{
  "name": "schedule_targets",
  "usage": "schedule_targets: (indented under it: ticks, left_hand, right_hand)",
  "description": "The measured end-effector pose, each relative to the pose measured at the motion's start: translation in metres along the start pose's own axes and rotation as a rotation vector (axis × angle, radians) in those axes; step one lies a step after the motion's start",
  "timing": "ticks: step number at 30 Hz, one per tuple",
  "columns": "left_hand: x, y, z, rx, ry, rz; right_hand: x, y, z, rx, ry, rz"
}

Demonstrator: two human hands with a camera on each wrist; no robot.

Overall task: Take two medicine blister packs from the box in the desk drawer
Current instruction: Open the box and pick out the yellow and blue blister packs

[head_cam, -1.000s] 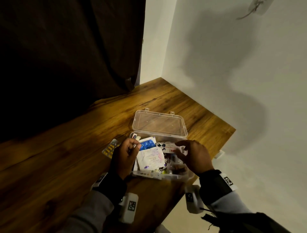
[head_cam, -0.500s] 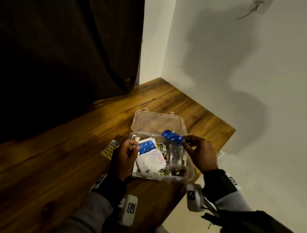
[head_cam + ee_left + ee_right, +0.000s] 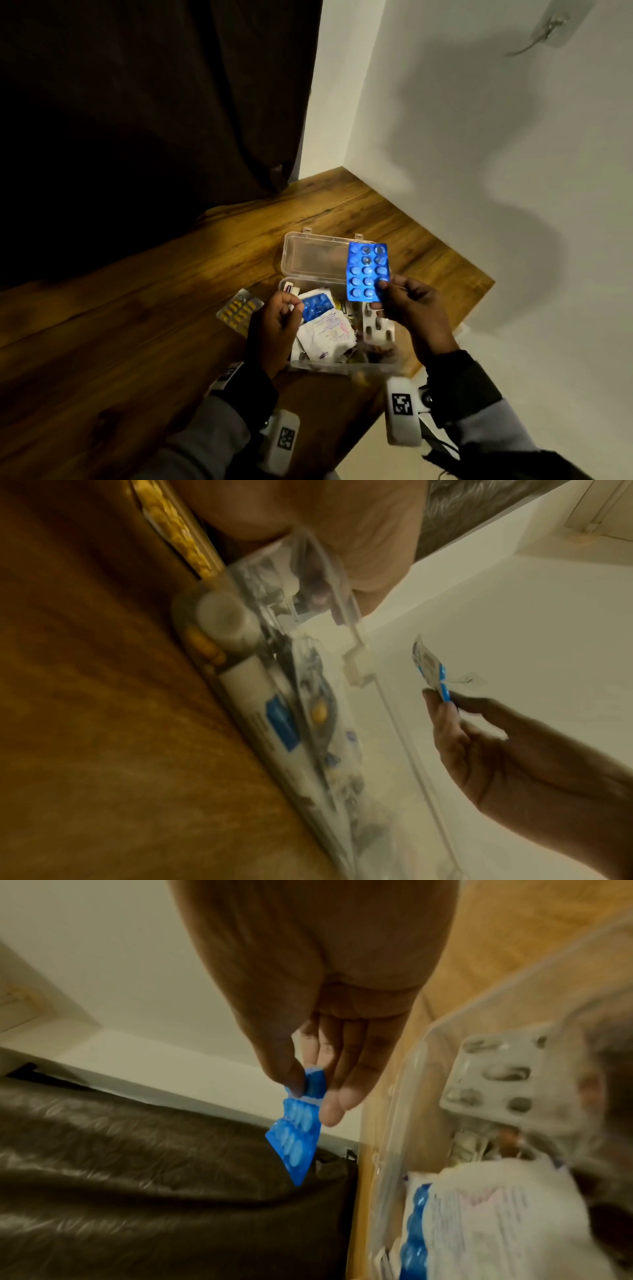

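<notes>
I can read no words or numbers here: the print on the white leaflet (image 3: 330, 334) in the box (image 3: 342, 368) is too small (just faint lines).

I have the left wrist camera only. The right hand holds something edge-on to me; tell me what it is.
Observer: The head view shows its face. It is a blue blister pack, pinched at a lower corner by the right hand and lifted above the open clear box.
Operator: Report the left hand. I see only its palm.
Observer: The left hand sits at the box's left rim with its fingers curled. I cannot tell whether its grip holds anything.
Operator: Name anything else blue in the box.
Observer: A second blue pack lies inside, partly under a white printed sachet.
</notes>
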State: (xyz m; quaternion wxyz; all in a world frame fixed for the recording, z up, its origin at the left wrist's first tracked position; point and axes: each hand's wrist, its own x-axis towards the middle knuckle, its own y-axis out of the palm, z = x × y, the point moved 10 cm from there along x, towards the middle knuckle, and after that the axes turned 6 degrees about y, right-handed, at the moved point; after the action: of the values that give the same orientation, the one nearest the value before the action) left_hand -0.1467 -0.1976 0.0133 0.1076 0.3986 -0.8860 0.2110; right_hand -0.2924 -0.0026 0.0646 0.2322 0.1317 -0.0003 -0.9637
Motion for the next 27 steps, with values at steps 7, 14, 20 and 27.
schedule_targets:
  ticks: [7, 14, 20, 27]
  left_hand:
    - [-0.026, -0.003, 0.019, -0.382, -0.21, -0.09]
    - [-0.053, -0.063, 0.049, -0.433, -0.355, -0.396]
    - [-0.047, -0.084, 0.047, -0.34, -0.322, -0.342]
    - [-0.01, -0.053, 0.025, -0.069, -0.213, -0.007]
  right_hand:
    - [0.007, 0.1, -0.011, -0.248, 0.063, 0.245]
    - [0.047, 0.148, -0.048, -0.706, 0.029, 0.201]
    - [0.046, 0.154, -0.032, -0.928, -0.097, 0.174]
    - [0.084, 0.017, 0.009, -0.911, -0.125, -0.172]
